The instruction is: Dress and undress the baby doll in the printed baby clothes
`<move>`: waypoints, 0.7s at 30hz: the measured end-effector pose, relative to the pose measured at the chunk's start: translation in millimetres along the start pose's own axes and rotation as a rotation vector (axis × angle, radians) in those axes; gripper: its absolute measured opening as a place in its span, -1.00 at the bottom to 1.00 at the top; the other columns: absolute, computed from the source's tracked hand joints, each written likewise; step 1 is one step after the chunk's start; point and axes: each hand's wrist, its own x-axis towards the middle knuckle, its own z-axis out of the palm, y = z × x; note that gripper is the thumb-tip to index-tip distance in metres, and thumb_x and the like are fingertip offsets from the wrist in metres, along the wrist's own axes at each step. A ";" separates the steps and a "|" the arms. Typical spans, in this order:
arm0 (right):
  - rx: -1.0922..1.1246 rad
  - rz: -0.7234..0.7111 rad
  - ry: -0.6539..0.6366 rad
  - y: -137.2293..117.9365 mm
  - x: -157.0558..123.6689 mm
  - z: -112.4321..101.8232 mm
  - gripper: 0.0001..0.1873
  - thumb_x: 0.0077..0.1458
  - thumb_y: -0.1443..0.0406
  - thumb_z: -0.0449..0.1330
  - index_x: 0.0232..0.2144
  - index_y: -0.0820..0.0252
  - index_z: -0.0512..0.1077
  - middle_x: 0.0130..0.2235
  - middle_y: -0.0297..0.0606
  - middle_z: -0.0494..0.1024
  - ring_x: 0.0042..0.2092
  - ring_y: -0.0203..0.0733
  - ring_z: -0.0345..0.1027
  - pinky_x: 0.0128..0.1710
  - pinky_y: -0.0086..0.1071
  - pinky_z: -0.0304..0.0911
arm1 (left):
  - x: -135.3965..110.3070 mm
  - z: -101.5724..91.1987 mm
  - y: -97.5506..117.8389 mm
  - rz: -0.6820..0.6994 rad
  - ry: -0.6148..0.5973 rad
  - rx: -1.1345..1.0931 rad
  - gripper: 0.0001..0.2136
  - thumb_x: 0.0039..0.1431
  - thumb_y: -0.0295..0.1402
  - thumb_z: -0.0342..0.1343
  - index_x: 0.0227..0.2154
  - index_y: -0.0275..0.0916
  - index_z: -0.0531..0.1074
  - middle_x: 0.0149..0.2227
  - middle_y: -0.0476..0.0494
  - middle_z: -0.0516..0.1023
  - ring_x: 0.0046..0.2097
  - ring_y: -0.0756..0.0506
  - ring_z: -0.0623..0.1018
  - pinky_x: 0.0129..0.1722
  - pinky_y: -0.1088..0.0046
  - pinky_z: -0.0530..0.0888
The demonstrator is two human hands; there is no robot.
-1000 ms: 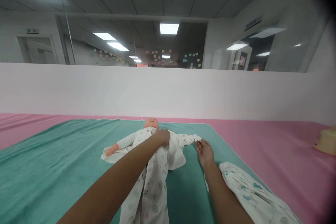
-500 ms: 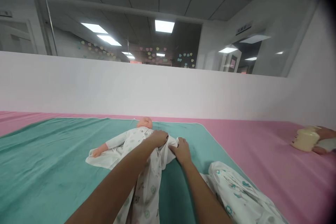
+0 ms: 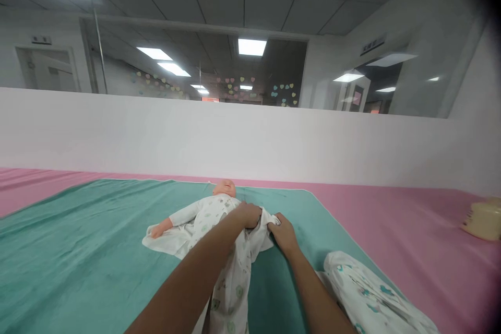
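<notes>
One doll [image 3: 224,188] lies face up on a green sheet [image 3: 78,255], its head toward the white wall [image 3: 195,135]. A white printed outfit [image 3: 205,216] covers its body and stretches down toward the person. The doll's bare hand [image 3: 161,228], on the left of the view, lies over a spread white flap [image 3: 166,245]. The person's left hand [image 3: 249,214] is at the outfit's right side; its fingertips are hidden, so whether it grips cannot be told. Just beside it, the right hand [image 3: 284,235] pinches white cloth [image 3: 266,220] between thumb and fingers. A second garment [image 3: 376,292] lies near the right forearm [image 3: 309,287].
</notes>
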 end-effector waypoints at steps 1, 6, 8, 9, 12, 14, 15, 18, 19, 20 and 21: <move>0.001 -0.004 0.003 -0.6 -0.2 -0.1 -0.87 -0.13 0.24 -0.01 -0.52 0.15 0.29 -0.53 -0.43 0.33 -0.47 -0.28 0.09 -0.49 -0.46 -0.06 | 0.7 0.2 0.0 0.001 -0.009 0.012 -0.73 -0.05 -0.42 0.06 -0.21 -0.22 0.36 -0.21 -0.23 0.51 -0.17 -0.23 0.49 -0.16 0.19 0.36; -0.005 -0.010 0.026 -3.3 -0.6 -0.1 -0.88 -0.14 0.23 -0.01 -0.57 0.15 0.23 -0.57 -0.44 0.27 -0.48 -0.28 0.07 -0.50 -0.46 -0.08 | 1.8 -1.2 0.8 0.008 -0.010 0.074 -0.67 -0.13 -0.48 0.13 -0.20 -0.26 0.37 -0.20 -0.29 0.50 -0.13 -0.29 0.46 -0.15 0.12 0.34; -0.005 -0.009 0.038 -4.2 -0.9 -0.4 -0.88 -0.13 0.23 0.00 -0.59 0.15 0.20 -0.57 -0.44 0.25 -0.48 -0.28 0.06 -0.49 -0.45 -0.09 | 0.0 -4.4 -0.8 0.021 0.001 0.097 -0.69 -0.11 -0.49 0.11 -0.21 -0.28 0.37 -0.20 -0.32 0.49 -0.11 -0.30 0.45 -0.13 0.11 0.32; -0.003 -0.009 0.042 -4.6 -1.1 -0.6 -0.87 -0.13 0.23 0.00 -0.60 0.15 0.19 -0.57 -0.44 0.24 -0.48 -0.29 0.05 -0.49 -0.45 -0.09 | -1.7 -6.9 -2.7 0.032 0.003 0.109 -0.70 -0.10 -0.50 0.11 -0.22 -0.28 0.37 -0.21 -0.32 0.49 -0.10 -0.29 0.44 -0.13 0.12 0.32; 0.019 -0.015 0.041 -5.7 -1.7 -1.3 -0.86 -0.12 0.22 0.00 -0.60 0.14 0.17 -0.57 -0.46 0.22 -0.49 -0.30 0.04 -0.49 -0.45 -0.08 | -9.9 -17.9 -13.2 0.059 -0.001 0.139 -0.71 -0.11 -0.51 0.13 -0.24 -0.25 0.37 -0.21 -0.30 0.49 -0.11 -0.27 0.44 -0.13 0.14 0.32; 0.039 -0.015 0.045 -6.2 -1.8 -1.7 -0.86 -0.11 0.21 -0.01 -0.60 0.14 0.16 -0.57 -0.47 0.21 -0.48 -0.30 0.04 -0.49 -0.46 -0.07 | -17.9 -27.5 -22.0 0.071 0.000 0.155 -0.70 -0.11 -0.51 0.13 -0.24 -0.21 0.35 -0.18 -0.25 0.47 -0.11 -0.25 0.44 -0.12 0.15 0.32; 0.049 -0.010 0.052 -6.3 -1.7 -1.9 -0.85 -0.10 0.21 -0.01 -0.60 0.13 0.15 -0.57 -0.47 0.21 -0.48 -0.30 0.04 -0.49 -0.46 -0.07 | -22.1 -32.6 -26.1 0.074 0.002 0.161 -0.71 -0.10 -0.50 0.13 -0.24 -0.19 0.34 -0.16 -0.23 0.47 -0.11 -0.24 0.43 -0.12 0.16 0.32; 0.079 0.017 0.075 -6.2 -1.1 -2.6 -0.81 -0.09 0.19 -0.04 -0.62 0.13 0.12 -0.58 -0.46 0.20 -0.48 -0.29 0.05 -0.50 -0.46 -0.05 | -33.6 -46.8 -34.9 0.062 0.003 0.173 -0.73 -0.09 -0.49 0.12 -0.25 -0.18 0.32 -0.15 -0.20 0.45 -0.12 -0.20 0.43 -0.16 0.23 0.34; 0.088 0.029 0.081 -5.8 -0.7 -3.1 -0.80 -0.08 0.19 -0.05 -0.63 0.13 0.10 -0.58 -0.45 0.20 -0.48 -0.29 0.05 -0.50 -0.46 -0.04 | -36.5 -50.9 -36.8 0.054 0.003 0.175 -0.74 -0.08 -0.49 0.12 -0.26 -0.18 0.32 -0.15 -0.19 0.44 -0.13 -0.19 0.43 -0.17 0.26 0.35; 0.097 0.041 0.087 -5.2 -0.4 -3.7 -0.79 -0.07 0.18 -0.06 -0.64 0.13 0.09 -0.58 -0.45 0.20 -0.48 -0.29 0.05 -0.51 -0.45 -0.04 | -38.9 -54.7 -38.4 0.046 0.002 0.177 -0.75 -0.08 -0.49 0.12 -0.27 -0.18 0.32 -0.16 -0.19 0.44 -0.13 -0.18 0.44 -0.18 0.27 0.35; 0.105 0.057 0.094 -4.3 0.1 -4.4 -0.78 -0.07 0.18 -0.07 -0.65 0.13 0.07 -0.59 -0.45 0.19 -0.48 -0.29 0.05 -0.51 -0.45 -0.04 | -40.8 -58.3 -40.0 0.039 0.002 0.178 -0.75 -0.08 -0.49 0.12 -0.28 -0.17 0.32 -0.16 -0.17 0.44 -0.12 -0.18 0.43 -0.17 0.28 0.35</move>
